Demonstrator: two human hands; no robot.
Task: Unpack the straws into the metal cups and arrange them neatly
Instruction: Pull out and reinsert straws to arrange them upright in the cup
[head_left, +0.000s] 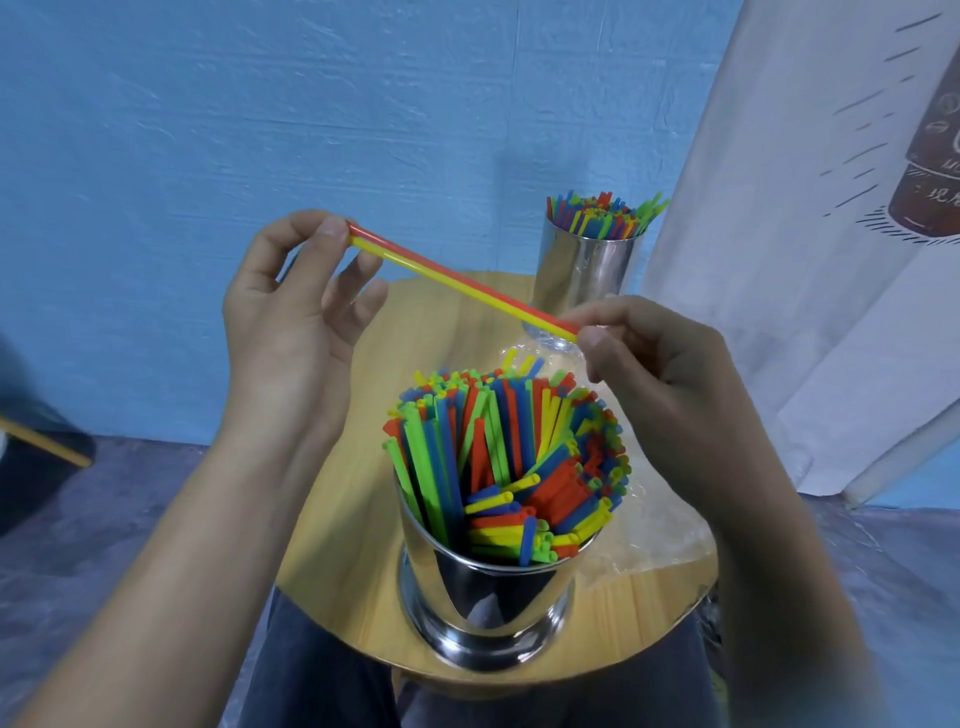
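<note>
At the centre of the frame I see two straws, one red and one yellow. They lie side by side and are held in the air in a slanted line from upper left down to the right. The left hand pinches their upper end between thumb and forefinger, with its other fingers loosely spread below. The right hand pinches their lower end between thumb and fingertip, and its remaining fingers curl in toward the palm.

Below the held pair, in the lower middle of the frame, the near metal cup stands shiny and upright. It is packed with a bundle of straws in red, yellow, green and blue. Most lean against the cup's left wall, while a loose group on the right lies tipped across the opening, ends toward me. Behind it, right of centre, the far metal cup stands upright near the back edge, filled with coloured straws that stick up past its rim. Crumpled clear plastic wrapping lies just right of the near cup and reaches back toward the far one.

The surface carrying both cups is a round wooden top. Beyond it I see a blue wall, a white printed cloth hanging at the right, and a grey floor. At the bottom edge, dark trousers show under the surface.
</note>
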